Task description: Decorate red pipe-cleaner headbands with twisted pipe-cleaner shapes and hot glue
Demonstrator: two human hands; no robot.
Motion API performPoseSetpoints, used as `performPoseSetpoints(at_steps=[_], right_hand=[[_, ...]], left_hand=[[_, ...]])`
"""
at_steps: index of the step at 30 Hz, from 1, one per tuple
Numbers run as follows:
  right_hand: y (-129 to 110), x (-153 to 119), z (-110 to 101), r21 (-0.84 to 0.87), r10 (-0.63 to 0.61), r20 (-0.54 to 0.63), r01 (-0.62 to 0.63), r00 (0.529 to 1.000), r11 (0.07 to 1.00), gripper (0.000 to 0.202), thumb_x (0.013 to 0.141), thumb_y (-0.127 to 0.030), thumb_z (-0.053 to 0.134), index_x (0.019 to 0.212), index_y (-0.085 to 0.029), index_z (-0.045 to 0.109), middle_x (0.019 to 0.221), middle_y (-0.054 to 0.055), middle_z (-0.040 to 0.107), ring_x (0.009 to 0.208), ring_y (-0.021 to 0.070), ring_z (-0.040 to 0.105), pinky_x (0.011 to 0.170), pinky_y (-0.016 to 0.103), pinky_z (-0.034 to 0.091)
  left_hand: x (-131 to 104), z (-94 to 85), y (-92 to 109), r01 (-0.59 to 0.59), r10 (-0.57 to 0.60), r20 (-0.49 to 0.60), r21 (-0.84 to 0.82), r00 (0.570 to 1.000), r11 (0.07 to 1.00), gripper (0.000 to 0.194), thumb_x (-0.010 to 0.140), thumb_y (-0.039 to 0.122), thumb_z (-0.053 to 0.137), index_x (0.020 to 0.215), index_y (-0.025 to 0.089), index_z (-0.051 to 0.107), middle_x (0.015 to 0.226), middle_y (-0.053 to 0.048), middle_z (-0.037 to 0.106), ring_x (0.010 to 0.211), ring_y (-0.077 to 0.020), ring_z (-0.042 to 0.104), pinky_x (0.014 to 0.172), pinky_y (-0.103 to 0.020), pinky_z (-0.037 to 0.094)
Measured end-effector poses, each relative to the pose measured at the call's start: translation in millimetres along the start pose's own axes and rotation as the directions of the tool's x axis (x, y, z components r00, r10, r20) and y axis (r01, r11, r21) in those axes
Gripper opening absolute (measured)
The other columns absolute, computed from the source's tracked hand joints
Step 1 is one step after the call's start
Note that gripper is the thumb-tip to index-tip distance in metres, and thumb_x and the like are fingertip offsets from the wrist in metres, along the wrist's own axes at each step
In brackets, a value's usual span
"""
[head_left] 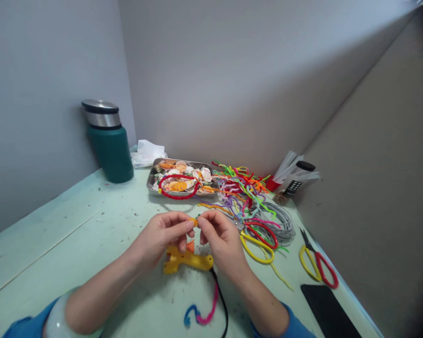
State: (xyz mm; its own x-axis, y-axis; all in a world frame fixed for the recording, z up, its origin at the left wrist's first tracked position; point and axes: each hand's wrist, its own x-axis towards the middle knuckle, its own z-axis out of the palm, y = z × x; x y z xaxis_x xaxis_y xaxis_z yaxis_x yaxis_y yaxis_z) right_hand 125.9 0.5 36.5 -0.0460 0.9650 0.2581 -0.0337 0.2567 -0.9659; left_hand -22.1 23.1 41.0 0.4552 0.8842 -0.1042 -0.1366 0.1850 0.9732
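In front of me, both hands meet over the table. My left hand (169, 230) pinches a small yellow-orange piece (194, 221), too small to name by kind. The fingertips of my right hand (220, 234) close on its other side, with a speck of dark green just above. Below the hands lies a yellow hot glue gun (190, 259) with an orange trigger and a black cord. A red pipe cleaner loop (179, 197) appears beyond my fingers, overlapping a metal tray (151, 191) of seashells (178, 186). A pink and blue pipe cleaner (206, 319) curls near the cord.
Many coloured pipe cleaners (245, 185) are heaped right of the tray, beside a coil of grey wire (285, 223). Large red-and-yellow scissors (259, 241), smaller scissors (317, 260) and a black phone-like slab (326, 310) lie rightward. A green bottle (111, 152) stands left; a thin stick (45, 253) lies below it.
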Motion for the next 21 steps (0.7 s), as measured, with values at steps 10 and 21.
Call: performPoseSetpoints(at_steps=[10, 21], right_hand=[[-2, -1, -7, -0.176, 0.002, 0.115, 0.019, 0.993, 0.984, 0.011, 0.084, -0.022, 0.054, 0.075, -0.017, 0.053, 0.066, -0.005, 0.049, 0.053, 0.0071, 0.051, 0.05, 0.019, 0.041], [8, -2, 0, -0.425, -0.08, 0.013, 0.078, 0.997, 0.902, 0.013, 0.082, -0.019, 0.054, 0.069, -0.017, 0.054, 0.065, -0.003, 0.052, 0.057, 0.0102, 0.05, 0.053, 0.021, 0.039]], left_hand=[[-2, -7.0, 6, -0.025, -0.009, 0.111, 0.297, 0.994, 0.955, 0.018, 0.077, 0.032, 0.059, 0.073, 0.014, 0.059, 0.052, 0.004, 0.053, 0.046, -0.0086, 0.047, 0.049, -0.021, 0.036], [-5, -1.6, 4, -0.192, 0.278, 0.045, 0.826, 0.96, 0.53, 0.019, 0.08, 0.023, 0.047, 0.067, 0.016, 0.06, 0.062, -0.002, 0.06, 0.058, -0.014, 0.052, 0.055, -0.025, 0.036]])
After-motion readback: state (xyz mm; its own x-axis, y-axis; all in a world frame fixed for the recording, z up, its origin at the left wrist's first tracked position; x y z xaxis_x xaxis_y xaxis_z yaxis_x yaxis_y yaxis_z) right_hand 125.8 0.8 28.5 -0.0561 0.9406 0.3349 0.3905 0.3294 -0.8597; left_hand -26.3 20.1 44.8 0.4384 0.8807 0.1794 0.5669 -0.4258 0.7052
